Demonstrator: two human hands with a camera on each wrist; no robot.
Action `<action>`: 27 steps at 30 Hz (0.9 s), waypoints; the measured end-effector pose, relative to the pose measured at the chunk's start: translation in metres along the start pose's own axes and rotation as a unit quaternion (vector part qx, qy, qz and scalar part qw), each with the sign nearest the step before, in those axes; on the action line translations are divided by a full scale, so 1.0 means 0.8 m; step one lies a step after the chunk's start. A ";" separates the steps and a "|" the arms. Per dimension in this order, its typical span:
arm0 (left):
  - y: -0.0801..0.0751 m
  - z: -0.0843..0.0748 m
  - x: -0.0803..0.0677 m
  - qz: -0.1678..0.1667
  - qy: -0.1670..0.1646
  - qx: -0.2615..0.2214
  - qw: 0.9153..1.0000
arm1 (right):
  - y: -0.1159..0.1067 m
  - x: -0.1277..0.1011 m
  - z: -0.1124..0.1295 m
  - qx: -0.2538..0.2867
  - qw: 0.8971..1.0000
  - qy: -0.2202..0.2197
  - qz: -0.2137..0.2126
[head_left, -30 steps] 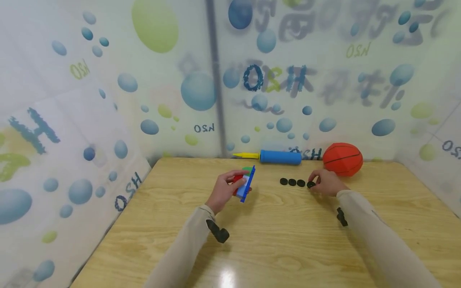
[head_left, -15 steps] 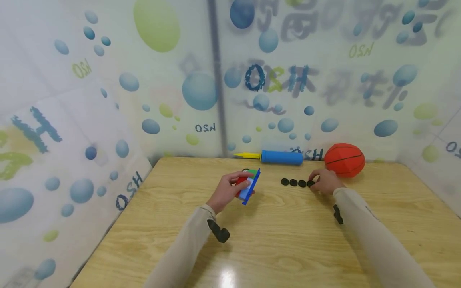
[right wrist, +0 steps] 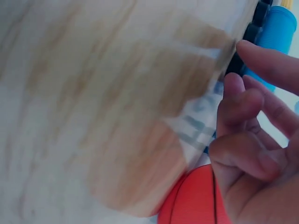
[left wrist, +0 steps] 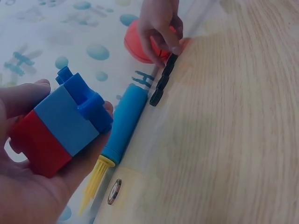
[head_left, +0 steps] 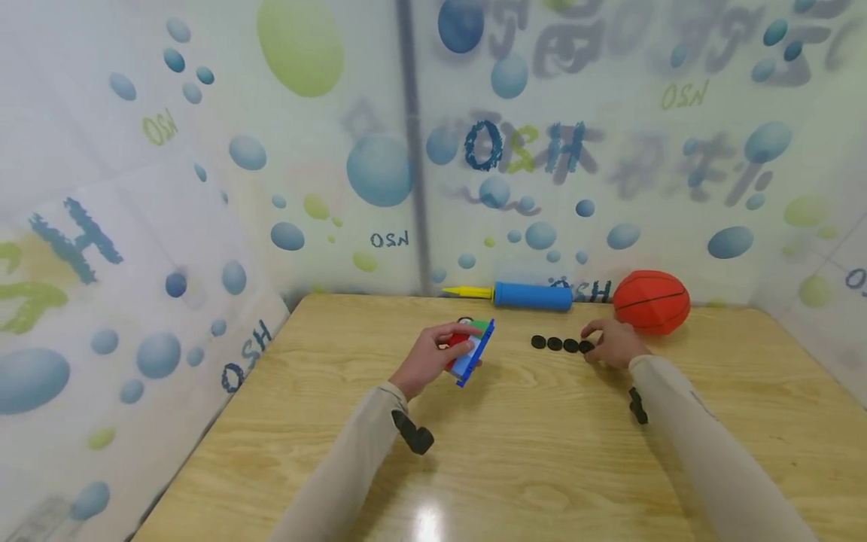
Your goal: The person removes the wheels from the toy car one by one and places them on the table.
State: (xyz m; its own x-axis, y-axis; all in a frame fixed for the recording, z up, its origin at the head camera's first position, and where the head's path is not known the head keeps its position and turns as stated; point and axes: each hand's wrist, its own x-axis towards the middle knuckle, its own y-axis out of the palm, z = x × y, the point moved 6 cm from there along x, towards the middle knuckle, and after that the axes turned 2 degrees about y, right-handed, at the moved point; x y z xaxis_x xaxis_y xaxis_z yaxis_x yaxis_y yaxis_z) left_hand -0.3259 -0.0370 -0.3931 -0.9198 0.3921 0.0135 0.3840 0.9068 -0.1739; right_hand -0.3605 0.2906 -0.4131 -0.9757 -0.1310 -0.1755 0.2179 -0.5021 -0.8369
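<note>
My left hand grips a small build of toy building blocks above the table. In the left wrist view, a red block, a light blue block and a darker blue piece show; a green part is seen in the head view. To the right, several small black discs lie side by side in a row. My right hand pinches the disc at the row's right end between thumb and finger, close beside its neighbour.
A blue hand pump with a yellow nozzle lies along the wall. Behind my right hand sits a red ball with black lines. A round, dark-rimmed piece with a pale face rests on the wooden table.
My right hand has moved slightly left, bringing its disc up against the row. My left hand has shifted a little right with the blocks, and the dark-rimmed round piece now shows behind them.
</note>
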 end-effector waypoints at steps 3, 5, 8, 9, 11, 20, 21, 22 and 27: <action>0.001 0.001 0.000 0.006 -0.002 0.008 1.000 | -0.003 -0.003 0.010 -0.006 1.000 -0.007 -0.008; 0.002 0.000 -0.001 0.009 0.002 0.021 1.000 | -0.005 -0.006 0.021 -0.009 1.000 -0.020 -0.014; 0.004 -0.003 -0.002 0.013 0.017 0.045 0.999 | -0.008 -0.010 0.043 -0.009 0.998 -0.058 -0.025; 0.004 -0.004 -0.003 0.014 0.020 0.051 0.998 | -0.008 -0.012 0.051 -0.006 0.997 -0.071 -0.024; 0.004 -0.004 -0.003 0.016 0.021 0.061 0.998 | -0.007 -0.016 0.067 0.003 0.995 -0.100 -0.018; 0.010 -0.006 -0.002 0.016 0.018 0.096 0.995 | -0.001 -0.030 0.125 0.011 0.981 -0.191 -0.019; 0.011 -0.007 -0.001 0.019 0.018 0.099 0.995 | -0.001 -0.032 0.129 0.013 0.979 -0.200 -0.021; 0.013 -0.009 0.000 0.021 0.017 0.101 0.995 | 0.000 -0.033 0.134 0.017 0.977 -0.209 -0.023; 0.015 -0.011 0.001 0.029 0.009 0.131 0.991 | 0.008 -0.038 0.157 0.058 0.964 -0.260 -0.013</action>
State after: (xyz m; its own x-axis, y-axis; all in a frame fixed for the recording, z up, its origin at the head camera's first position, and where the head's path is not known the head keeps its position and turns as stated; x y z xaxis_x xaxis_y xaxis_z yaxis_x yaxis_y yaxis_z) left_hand -0.3215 -0.0246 -0.3865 -0.8945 0.4470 0.0132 0.3995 0.8121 -0.4254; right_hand -0.3269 0.1838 -0.3480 -0.8453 -0.5118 0.1537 0.2236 -0.6000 -0.7682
